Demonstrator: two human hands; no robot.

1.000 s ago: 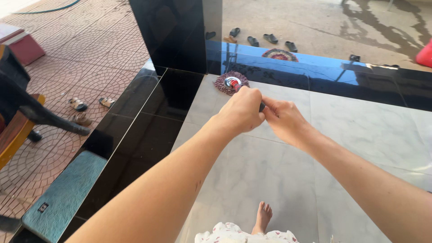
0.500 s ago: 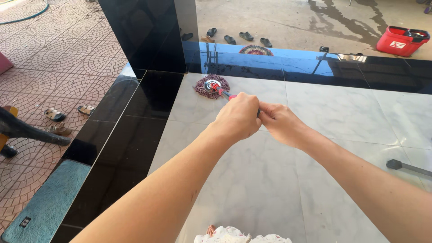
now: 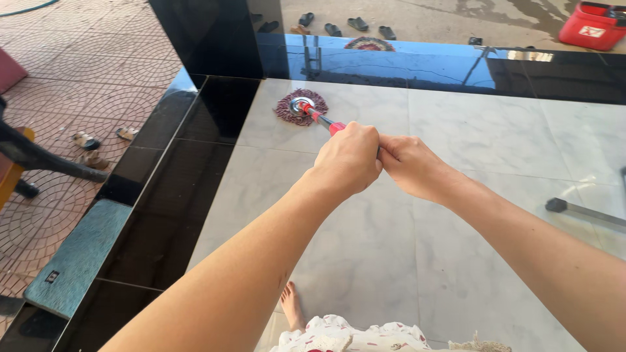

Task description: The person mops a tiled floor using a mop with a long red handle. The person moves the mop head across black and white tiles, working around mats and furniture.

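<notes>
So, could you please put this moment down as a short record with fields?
Left hand: gripping the mop handle
Right hand: gripping the handle just behind the left
Mop head: round, reddish, flat on the marble floor near the black border
Foot: bare, on the floor
Outside: sandals, red bucket, green mat

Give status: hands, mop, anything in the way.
Left hand and right hand both shut on mop handle. Mop head flat on pale tile near black border. Metal leg on floor at right, apart from mop.
</notes>
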